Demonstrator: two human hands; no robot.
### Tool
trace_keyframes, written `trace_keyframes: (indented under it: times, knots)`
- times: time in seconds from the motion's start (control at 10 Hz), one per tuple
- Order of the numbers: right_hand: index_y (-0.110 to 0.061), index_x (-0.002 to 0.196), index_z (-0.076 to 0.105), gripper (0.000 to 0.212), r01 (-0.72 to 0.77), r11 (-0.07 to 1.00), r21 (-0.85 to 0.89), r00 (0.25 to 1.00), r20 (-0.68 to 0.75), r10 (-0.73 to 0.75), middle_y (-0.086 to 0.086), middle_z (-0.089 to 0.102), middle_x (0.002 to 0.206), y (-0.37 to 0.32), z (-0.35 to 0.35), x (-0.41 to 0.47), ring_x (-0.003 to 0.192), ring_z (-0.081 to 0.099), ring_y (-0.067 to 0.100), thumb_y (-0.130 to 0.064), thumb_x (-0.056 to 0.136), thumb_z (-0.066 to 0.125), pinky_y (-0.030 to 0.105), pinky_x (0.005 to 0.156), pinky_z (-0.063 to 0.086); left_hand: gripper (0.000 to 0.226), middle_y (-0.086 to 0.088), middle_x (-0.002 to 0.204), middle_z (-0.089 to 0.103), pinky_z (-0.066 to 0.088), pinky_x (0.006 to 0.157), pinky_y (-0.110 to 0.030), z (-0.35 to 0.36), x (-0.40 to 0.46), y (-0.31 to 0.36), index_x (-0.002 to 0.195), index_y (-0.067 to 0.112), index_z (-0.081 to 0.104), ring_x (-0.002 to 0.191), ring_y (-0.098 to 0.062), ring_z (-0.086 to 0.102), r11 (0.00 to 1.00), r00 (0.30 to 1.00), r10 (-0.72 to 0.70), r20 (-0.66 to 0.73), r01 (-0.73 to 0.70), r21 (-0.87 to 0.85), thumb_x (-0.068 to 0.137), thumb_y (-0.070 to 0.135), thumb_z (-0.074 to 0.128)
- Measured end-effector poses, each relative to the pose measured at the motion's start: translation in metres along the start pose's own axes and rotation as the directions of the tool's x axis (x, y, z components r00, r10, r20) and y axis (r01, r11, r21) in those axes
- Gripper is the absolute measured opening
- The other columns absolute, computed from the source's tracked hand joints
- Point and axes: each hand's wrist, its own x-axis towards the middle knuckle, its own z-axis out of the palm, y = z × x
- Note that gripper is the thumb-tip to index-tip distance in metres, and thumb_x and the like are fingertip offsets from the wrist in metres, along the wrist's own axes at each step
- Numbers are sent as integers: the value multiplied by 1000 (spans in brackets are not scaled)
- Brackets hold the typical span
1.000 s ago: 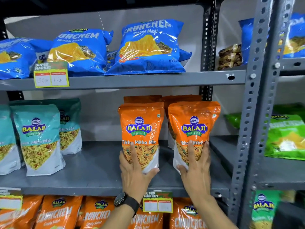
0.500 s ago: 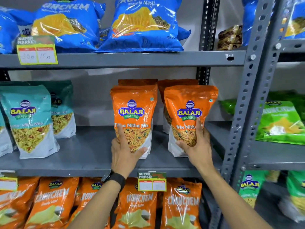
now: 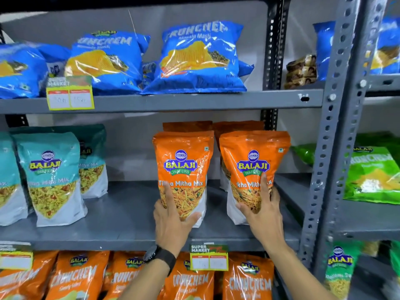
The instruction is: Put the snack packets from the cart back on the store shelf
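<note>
Two orange Balaji Tikha Mitha Mix pouches stand upright side by side on the grey middle shelf point(image 3: 121, 215). My left hand point(image 3: 173, 221), with a black watch on its wrist, grips the lower part of the left orange pouch point(image 3: 184, 156). My right hand point(image 3: 263, 210) grips the lower part of the right orange pouch point(image 3: 253, 152). Two more orange pouches stand directly behind them. The cart is out of view.
Teal Balaji pouches point(image 3: 50, 169) stand at the left of the same shelf. Blue Crunchem bags point(image 3: 199, 59) lie on the shelf above, orange Crunchem bags point(image 3: 73, 278) below. A perforated grey upright point(image 3: 331, 148) rises at the right, with green bags point(image 3: 372, 176) beyond. Yellow price tags hang on the shelf edges.
Both hands stay on the two orange pouches. My right hand has slid higher up its pouch. The head view dipped and came back up.
</note>
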Motion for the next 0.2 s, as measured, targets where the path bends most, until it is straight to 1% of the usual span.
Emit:
trace_keyframes:
  times: [0.1, 0.2]
  knots:
    - [-61, 154, -18, 107, -15, 1000, 9, 999, 45, 14, 8, 15, 169, -7, -4, 1, 144, 44, 41, -80, 74, 52, 58, 104, 50, 132, -16, 151, 27, 46, 109, -52, -5, 1, 3, 146, 52, -41, 141, -40, 37, 1000, 1000, -4, 28, 5, -31, 77, 71, 70]
    - [-54, 156, -22, 113, -3, 997, -71, 1000, 2, 3, 11, 3, 174, -15, -7, -2, 155, 24, 46, -82, 76, 54, 66, 115, 39, 130, -16, 170, 5, 37, 118, -57, -16, 1, -5, 148, 51, -39, 155, -43, 20, 997, 997, -8, 71, 13, -70, 73, 81, 63]
